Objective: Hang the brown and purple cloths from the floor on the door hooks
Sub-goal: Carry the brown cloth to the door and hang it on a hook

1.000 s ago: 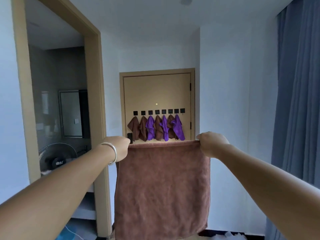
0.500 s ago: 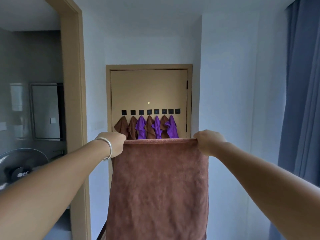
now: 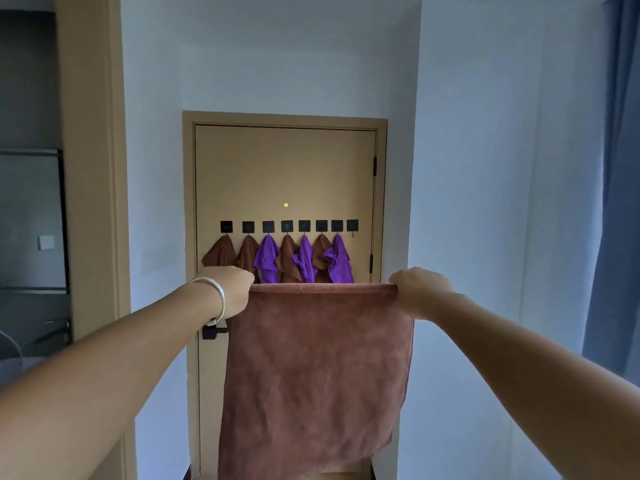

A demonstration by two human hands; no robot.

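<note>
Gripping brown cloth [image 3: 311, 375] top edge, both hands.

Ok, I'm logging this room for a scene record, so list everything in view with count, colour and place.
door: one, tan, end of the passage, closed
hooks: eight, black, in a row across the door; rightmost hook bare
hung brown cloths: four, brown, on hooks one, two, four and six from the left
hung purple cloths: three, purple, on hooks three, five and seven
door handle: one, black, door's left edge
held brown cloth: one, brown, spread flat before the door
curtain: one, blue, far right
bracelet: one, silver, left wrist
left hand: grips the cloth's top left corner
right hand: grips the top right corner
</note>
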